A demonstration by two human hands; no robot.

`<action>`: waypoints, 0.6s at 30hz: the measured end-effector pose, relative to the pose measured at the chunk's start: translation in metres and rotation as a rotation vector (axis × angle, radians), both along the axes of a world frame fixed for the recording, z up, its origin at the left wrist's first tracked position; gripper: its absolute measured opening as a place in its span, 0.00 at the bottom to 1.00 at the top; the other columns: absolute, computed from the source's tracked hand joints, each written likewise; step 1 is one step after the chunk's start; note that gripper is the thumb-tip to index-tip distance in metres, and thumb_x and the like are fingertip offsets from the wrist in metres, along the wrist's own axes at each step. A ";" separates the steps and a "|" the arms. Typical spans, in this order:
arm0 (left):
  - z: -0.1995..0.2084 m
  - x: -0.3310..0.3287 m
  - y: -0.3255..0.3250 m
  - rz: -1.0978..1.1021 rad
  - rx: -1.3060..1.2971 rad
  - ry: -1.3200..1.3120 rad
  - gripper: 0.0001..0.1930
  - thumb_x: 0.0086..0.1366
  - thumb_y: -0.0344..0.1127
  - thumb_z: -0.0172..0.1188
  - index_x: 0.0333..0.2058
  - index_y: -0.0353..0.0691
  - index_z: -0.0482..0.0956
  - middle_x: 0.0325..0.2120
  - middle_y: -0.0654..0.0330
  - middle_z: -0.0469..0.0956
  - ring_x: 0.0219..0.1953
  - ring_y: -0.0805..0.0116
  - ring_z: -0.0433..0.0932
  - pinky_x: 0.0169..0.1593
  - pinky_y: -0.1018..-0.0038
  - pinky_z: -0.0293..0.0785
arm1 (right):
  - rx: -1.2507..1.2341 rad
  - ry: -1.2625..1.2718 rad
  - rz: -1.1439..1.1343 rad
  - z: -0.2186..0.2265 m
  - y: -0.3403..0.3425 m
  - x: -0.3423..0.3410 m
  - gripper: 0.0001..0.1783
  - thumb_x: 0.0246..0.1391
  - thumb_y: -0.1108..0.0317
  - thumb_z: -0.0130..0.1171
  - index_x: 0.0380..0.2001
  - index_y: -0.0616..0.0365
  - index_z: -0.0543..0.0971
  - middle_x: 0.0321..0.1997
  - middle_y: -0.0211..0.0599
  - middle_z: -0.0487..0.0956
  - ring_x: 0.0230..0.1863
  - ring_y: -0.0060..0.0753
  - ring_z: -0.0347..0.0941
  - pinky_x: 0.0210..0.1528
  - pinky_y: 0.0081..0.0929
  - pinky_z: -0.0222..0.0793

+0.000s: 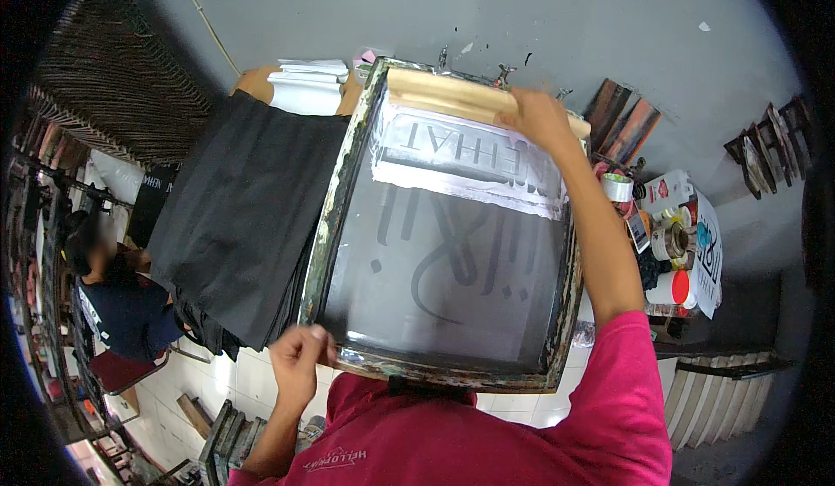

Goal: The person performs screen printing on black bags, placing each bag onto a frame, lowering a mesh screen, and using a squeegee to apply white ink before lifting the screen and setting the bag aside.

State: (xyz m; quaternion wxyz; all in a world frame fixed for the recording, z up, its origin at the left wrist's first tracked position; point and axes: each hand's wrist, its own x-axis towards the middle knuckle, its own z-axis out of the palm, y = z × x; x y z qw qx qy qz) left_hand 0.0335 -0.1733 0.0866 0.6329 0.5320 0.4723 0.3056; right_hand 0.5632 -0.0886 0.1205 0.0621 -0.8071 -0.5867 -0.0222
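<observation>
My right hand [539, 116] is closed over the wooden squeegee [470, 96], which lies across the far end of the screen printing frame [344, 182], above a band of pale ink [461, 169] on the mesh. My left hand [297, 360] pinches the near left corner of the frame, fingers curled around its edge. Just left of the frame lies a stack of black fabric [235, 216]. To the right, tape rolls [670, 241] and a white bottle with a red cap [671, 288] crowd a shelf. Another person [122, 303] sits far left.
</observation>
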 end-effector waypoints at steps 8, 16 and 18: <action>-0.022 0.024 0.037 -0.102 0.807 0.454 0.23 0.71 0.38 0.57 0.60 0.31 0.71 0.66 0.42 0.67 0.70 0.45 0.64 0.71 0.55 0.56 | 0.362 0.035 0.095 -0.020 -0.114 -0.082 0.17 0.50 0.62 0.71 0.38 0.56 0.76 0.35 0.42 0.80 0.42 0.50 0.78 0.41 0.47 0.74; -0.026 0.020 0.036 -0.093 0.688 0.398 0.24 0.73 0.42 0.55 0.60 0.31 0.71 0.65 0.43 0.69 0.69 0.46 0.65 0.71 0.55 0.57 | 0.193 0.068 0.130 -0.017 -0.105 -0.090 0.19 0.51 0.57 0.70 0.36 0.58 0.74 0.35 0.45 0.81 0.41 0.52 0.78 0.41 0.47 0.72; -0.028 0.019 0.036 -0.097 0.682 0.407 0.24 0.73 0.42 0.55 0.60 0.31 0.72 0.65 0.43 0.69 0.69 0.46 0.65 0.71 0.55 0.57 | 0.159 0.062 0.131 -0.015 -0.095 -0.078 0.21 0.52 0.54 0.70 0.36 0.59 0.74 0.35 0.47 0.81 0.41 0.55 0.78 0.41 0.48 0.71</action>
